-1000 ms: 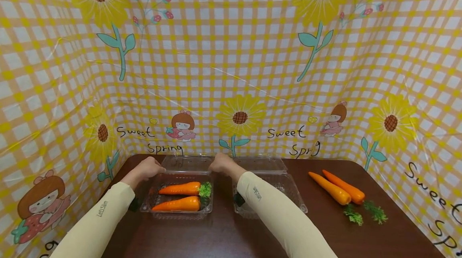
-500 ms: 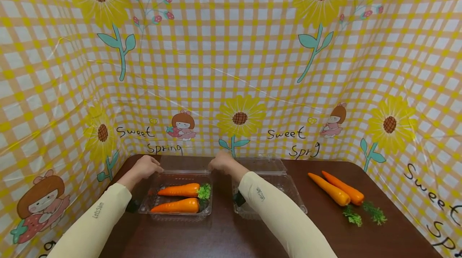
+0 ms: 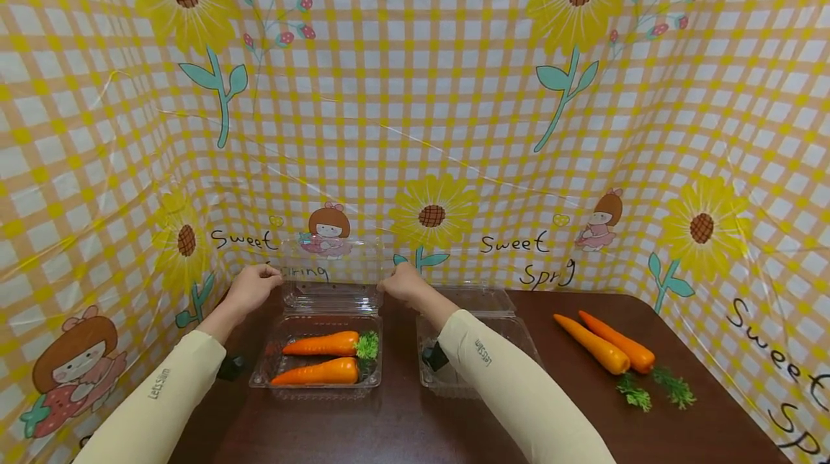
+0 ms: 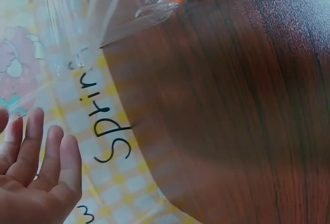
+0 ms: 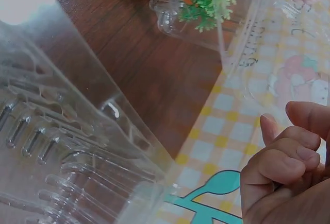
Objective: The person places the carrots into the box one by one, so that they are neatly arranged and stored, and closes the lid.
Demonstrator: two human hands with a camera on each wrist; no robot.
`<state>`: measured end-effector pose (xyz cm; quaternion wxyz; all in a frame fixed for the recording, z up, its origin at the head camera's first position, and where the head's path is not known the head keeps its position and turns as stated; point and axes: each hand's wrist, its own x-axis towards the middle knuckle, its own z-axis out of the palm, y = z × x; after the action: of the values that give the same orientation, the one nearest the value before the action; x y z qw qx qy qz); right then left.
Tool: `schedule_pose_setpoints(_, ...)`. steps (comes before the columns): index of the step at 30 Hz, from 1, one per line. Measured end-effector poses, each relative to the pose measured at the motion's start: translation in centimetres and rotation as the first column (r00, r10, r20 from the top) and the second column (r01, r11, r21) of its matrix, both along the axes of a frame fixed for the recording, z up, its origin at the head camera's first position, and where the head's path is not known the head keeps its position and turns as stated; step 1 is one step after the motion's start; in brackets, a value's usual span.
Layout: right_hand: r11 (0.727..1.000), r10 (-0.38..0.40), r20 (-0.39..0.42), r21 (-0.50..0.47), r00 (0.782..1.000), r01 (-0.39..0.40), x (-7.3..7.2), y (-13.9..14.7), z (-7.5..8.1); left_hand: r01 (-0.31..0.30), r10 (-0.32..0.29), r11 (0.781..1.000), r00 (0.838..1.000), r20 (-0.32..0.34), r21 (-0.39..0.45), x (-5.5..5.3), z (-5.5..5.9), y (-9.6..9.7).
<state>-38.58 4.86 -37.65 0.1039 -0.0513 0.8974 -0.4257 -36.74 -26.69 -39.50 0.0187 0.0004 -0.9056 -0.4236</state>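
Two orange carrots (image 3: 320, 343) lie in the left clear plastic clamshell box (image 3: 259, 377), one with a green leafy top. Its hinged clear lid (image 3: 332, 262) stands nearly upright behind them. At the lid's left edge, my left hand (image 3: 253, 290) pinches it between thumb and fingers. My right hand (image 3: 407, 284) grips the opposite edge, its fingers curled in the right wrist view. The exact fingertip contact is hard to see through the clear plastic.
A second clear box (image 3: 519, 349) stands open on the right, partly behind my right forearm. Two more carrots (image 3: 591, 341) with green tops lie on the dark wooden table (image 3: 402, 421). A checked cloth (image 3: 415, 125) closes off the back and sides.
The left box's lid has swung up from leaning low at the back to nearly upright. Both hands have risen with it; the carrots have stayed in place.
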Motion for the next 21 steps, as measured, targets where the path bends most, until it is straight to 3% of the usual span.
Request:
schedule_pose_setpoints(7, 1.000, 0.012, 0.005, -0.016, 1.000, -0.012, 1.1, 0.4, 0.6, 0.019, -0.017, 0.999, 0.996, -0.084, 0.027, 1.6, 0.8, -0.2)
schedule_pose_setpoints(14, 0.997, 0.077, -0.022, -0.003, 0.997, -0.077, 2.9, 1.1, 0.3, -0.090, 0.085, 0.996, 0.986, -0.143, -0.024, 4.4, 0.3, 0.7)
schedule_pose_setpoints(21, 0.987, 0.159, -0.098, 0.048, 0.982, -0.155, 3.8, 1.4, 0.9, -0.148, 0.123, 0.982, 0.974, -0.191, -0.120, 6.4, 1.2, 1.0)
